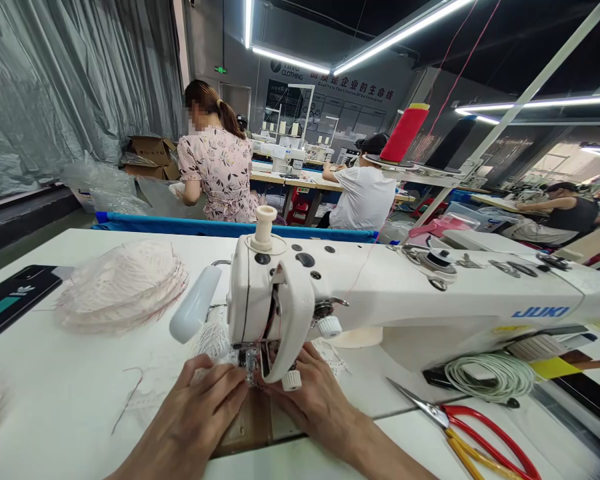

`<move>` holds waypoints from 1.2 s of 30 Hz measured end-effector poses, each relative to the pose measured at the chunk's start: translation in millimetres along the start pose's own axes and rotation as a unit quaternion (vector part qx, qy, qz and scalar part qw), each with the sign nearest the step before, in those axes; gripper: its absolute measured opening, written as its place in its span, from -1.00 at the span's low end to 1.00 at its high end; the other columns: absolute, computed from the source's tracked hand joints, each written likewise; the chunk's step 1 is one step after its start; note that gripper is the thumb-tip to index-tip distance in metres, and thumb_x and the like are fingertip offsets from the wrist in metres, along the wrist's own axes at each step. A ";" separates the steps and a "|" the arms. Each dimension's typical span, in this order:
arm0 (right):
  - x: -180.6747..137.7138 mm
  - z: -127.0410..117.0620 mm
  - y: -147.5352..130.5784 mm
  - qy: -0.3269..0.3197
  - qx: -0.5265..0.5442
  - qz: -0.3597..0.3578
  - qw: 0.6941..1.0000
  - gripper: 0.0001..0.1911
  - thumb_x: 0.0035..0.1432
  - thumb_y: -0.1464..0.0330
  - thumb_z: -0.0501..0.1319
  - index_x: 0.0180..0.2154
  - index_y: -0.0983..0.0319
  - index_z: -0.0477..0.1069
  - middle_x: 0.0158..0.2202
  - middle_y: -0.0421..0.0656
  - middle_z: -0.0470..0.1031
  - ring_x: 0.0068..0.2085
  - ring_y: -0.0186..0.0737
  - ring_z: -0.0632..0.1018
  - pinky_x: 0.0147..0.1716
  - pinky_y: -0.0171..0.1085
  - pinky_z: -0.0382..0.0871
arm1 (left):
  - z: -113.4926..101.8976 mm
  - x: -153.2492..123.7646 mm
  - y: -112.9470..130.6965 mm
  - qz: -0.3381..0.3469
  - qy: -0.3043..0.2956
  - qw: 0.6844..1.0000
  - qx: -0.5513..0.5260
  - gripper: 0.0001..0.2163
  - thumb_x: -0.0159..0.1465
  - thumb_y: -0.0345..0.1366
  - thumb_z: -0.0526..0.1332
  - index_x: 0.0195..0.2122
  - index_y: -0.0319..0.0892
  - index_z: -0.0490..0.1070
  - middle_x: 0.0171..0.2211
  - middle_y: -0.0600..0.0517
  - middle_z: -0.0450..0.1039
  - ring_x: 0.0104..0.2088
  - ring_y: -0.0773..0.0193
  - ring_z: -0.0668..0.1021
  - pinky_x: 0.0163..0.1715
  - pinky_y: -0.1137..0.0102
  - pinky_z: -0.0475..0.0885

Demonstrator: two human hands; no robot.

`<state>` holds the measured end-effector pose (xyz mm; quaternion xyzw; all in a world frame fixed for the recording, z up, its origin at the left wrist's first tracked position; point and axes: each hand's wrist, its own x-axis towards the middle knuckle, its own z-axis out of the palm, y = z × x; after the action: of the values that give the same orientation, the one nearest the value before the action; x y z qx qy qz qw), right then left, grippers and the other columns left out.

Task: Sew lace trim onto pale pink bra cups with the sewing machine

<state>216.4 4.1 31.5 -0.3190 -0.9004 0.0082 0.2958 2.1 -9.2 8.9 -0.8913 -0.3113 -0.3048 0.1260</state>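
White lace fabric [214, 339] lies under the presser foot [251, 363] of a white sewing machine [395, 280]. My left hand [203, 395] is to the left of the needle, its fingers closed and pressed onto the lace. On the other side, my right hand [313, 393] is partly behind the machine's white guard and holds the lace by the foot; some of its fingertips are hidden. Red thread runs down the machine head to the needle area. A loose lace piece with a dark red thread end [139, 380] lies left of my left hand.
A stack of white lace pieces [125, 283] and a dark phone-like case [17, 297] lie left. Red- and yellow-handled scissors [447, 417] and a coiled pale cord [490, 375] lie right. A red thread cone [405, 133] stands behind. Other people work beyond.
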 end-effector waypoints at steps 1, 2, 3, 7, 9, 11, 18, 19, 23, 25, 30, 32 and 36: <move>-0.1 0.0 0.3 -0.005 0.001 0.001 1.000 -0.91 0.24 0.41 0.13 -0.30 0.19 0.40 -0.31 -0.17 0.47 -0.22 -0.22 0.39 -0.25 -0.24 0.22 | -2.1 2.2 0.0 -0.005 0.011 1.000 -0.028 -0.72 0.38 -0.41 -0.08 -0.12 -0.20 0.42 -0.21 0.01 0.52 -0.27 0.29 0.46 -0.09 0.27 0.17; 0.0 -0.2 0.4 -0.008 0.003 0.001 1.000 -0.91 0.24 0.42 0.13 -0.29 0.18 0.40 -0.31 -0.17 0.47 -0.22 -0.21 0.39 -0.25 -0.24 0.21 | -4.0 4.1 0.0 -0.008 0.019 0.998 -0.051 -0.72 0.38 -0.41 -0.09 -0.11 -0.20 0.41 -0.22 0.03 0.52 -0.30 0.31 0.46 -0.10 0.28 0.16; 0.1 -0.6 0.3 -0.009 0.005 0.001 1.000 -0.91 0.23 0.43 0.13 -0.28 0.18 0.40 -0.31 -0.17 0.47 -0.22 -0.21 0.39 -0.25 -0.24 0.21 | -5.5 5.5 0.3 -0.012 0.025 0.998 -0.065 -0.73 0.39 -0.41 -0.08 -0.11 -0.19 0.41 -0.23 0.04 0.53 -0.33 0.32 0.45 -0.12 0.28 0.16; 0.9 -2.5 -1.4 -0.009 0.002 0.005 1.000 -0.91 0.19 0.45 0.17 -0.26 0.17 0.40 -0.29 -0.19 0.47 -0.20 -0.21 0.39 -0.23 -0.25 0.22 | -5.9 6.9 1.4 -0.034 0.020 0.998 -0.058 -0.79 0.38 -0.38 -0.01 -0.16 -0.15 0.42 -0.24 0.11 0.54 -0.36 0.35 0.44 -0.15 0.29 0.15; 1.1 -3.1 -2.8 -0.013 -0.007 0.008 1.000 -0.94 0.18 0.44 0.19 -0.28 0.17 0.40 -0.28 -0.19 0.47 -0.19 -0.22 0.39 -0.22 -0.25 0.23 | -4.1 6.0 1.0 -0.041 0.023 0.997 -0.056 -0.79 0.39 -0.35 -0.01 -0.19 -0.14 0.42 -0.24 0.13 0.54 -0.37 0.36 0.44 -0.15 0.28 0.16; 1.5 -3.4 -4.6 -0.010 -0.017 0.014 1.000 -0.95 0.18 0.42 0.21 -0.28 0.17 0.40 -0.28 -0.18 0.47 -0.18 -0.22 0.40 -0.22 -0.26 0.24 | -2.4 5.1 -0.1 -0.034 0.028 0.997 -0.058 -0.79 0.40 -0.31 -0.01 -0.21 -0.15 0.42 -0.24 0.14 0.54 -0.36 0.36 0.45 -0.15 0.28 0.16; 3.6 -4.1 -9.8 0.008 -0.036 0.013 0.999 -0.90 0.23 0.37 0.16 -0.20 0.16 0.41 -0.28 -0.16 0.47 -0.20 -0.21 0.42 -0.24 -0.26 0.25 | -1.5 2.2 -0.3 -0.046 0.000 0.997 -0.055 -0.87 0.34 -0.26 0.10 -0.19 -0.11 0.42 -0.21 0.16 0.54 -0.37 0.32 0.46 -0.13 0.25 0.17; 3.5 -3.9 -10.1 0.009 -0.040 0.013 0.999 -0.91 0.23 0.37 0.16 -0.21 0.16 0.41 -0.29 -0.16 0.47 -0.20 -0.21 0.41 -0.25 -0.26 0.25 | -2.0 2.2 0.2 -0.047 0.000 0.997 -0.057 -0.85 0.35 -0.26 0.08 -0.18 -0.12 0.42 -0.20 0.15 0.54 -0.37 0.31 0.46 -0.13 0.25 0.17; 2.3 -2.4 -10.2 0.012 -0.040 0.010 0.999 -0.91 0.24 0.37 0.14 -0.26 0.18 0.42 -0.30 -0.15 0.48 -0.20 -0.19 0.41 -0.22 -0.22 0.24 | -5.5 3.5 1.7 -0.052 0.001 0.996 -0.066 -0.87 0.34 -0.28 0.11 -0.18 -0.14 0.41 -0.20 0.15 0.54 -0.35 0.32 0.46 -0.13 0.26 0.17; 1.9 -1.7 -9.8 0.015 -0.039 0.009 0.999 -0.90 0.24 0.37 0.13 -0.31 0.19 0.42 -0.30 -0.15 0.48 -0.19 -0.17 0.40 -0.20 -0.20 0.24 | -6.0 4.2 1.5 -0.055 -0.005 0.996 -0.067 -0.89 0.32 -0.29 0.14 -0.19 -0.14 0.41 -0.20 0.15 0.53 -0.34 0.33 0.46 -0.12 0.27 0.16; 1.9 -2.6 -10.2 0.029 -0.044 0.009 0.999 -0.91 0.22 0.40 0.15 -0.31 0.20 0.43 -0.33 -0.15 0.48 -0.23 -0.17 0.40 -0.26 -0.21 0.21 | -1.0 2.5 -1.4 -0.047 0.004 0.997 -0.061 -0.90 0.29 -0.25 0.18 -0.21 -0.12 0.40 -0.23 0.19 0.53 -0.32 0.34 0.47 -0.13 0.28 0.15; 1.8 -3.6 -11.9 0.040 -0.042 0.010 0.998 -0.88 0.22 0.39 0.14 -0.34 0.21 0.43 -0.35 -0.13 0.48 -0.26 -0.18 0.40 -0.28 -0.21 0.20 | 1.0 0.8 -2.2 -0.043 -0.004 0.998 -0.051 -0.88 0.31 -0.25 0.16 -0.20 -0.13 0.40 -0.23 0.16 0.52 -0.32 0.33 0.47 -0.12 0.27 0.14; 1.0 -3.0 -16.0 0.043 -0.031 -0.006 0.999 -0.83 0.27 0.38 0.10 -0.32 0.21 0.44 -0.39 -0.16 0.48 -0.30 -0.22 0.40 -0.26 -0.21 0.18 | 1.8 -1.9 -2.7 -0.034 -0.015 0.999 -0.033 -0.88 0.30 -0.29 0.15 -0.16 -0.13 0.40 -0.24 0.12 0.50 -0.30 0.31 0.47 -0.11 0.27 0.14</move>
<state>208.2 -8.6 37.8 -0.3232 -0.8883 -0.0355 0.3245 0.1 -7.3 6.3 -0.8882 -0.3333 -0.3056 0.0817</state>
